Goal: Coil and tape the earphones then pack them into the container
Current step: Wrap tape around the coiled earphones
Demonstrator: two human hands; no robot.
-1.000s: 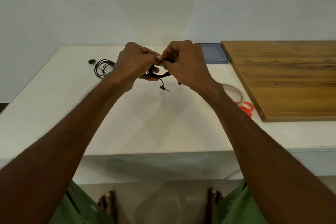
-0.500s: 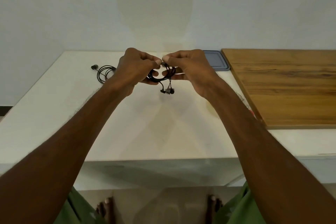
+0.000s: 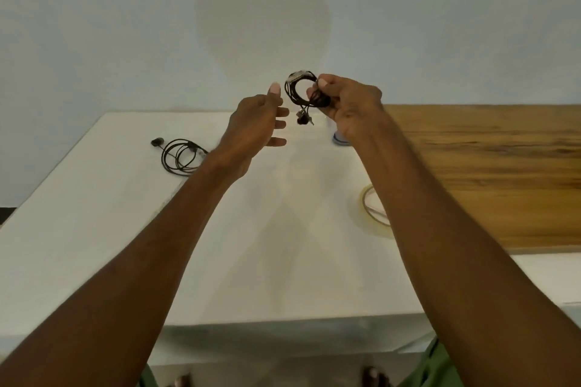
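Partly hidden: container behind right hand holding earphones, tape under forearm.

The right forearm hides most of the tape roll and, seemingly, the container.

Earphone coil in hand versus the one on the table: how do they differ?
The right hand pinches the held coil in the air; the table coil lies flat, untouched. The held coil is tight with a pale tape band on top; the table coil is looser, no tape visible. Both are black.
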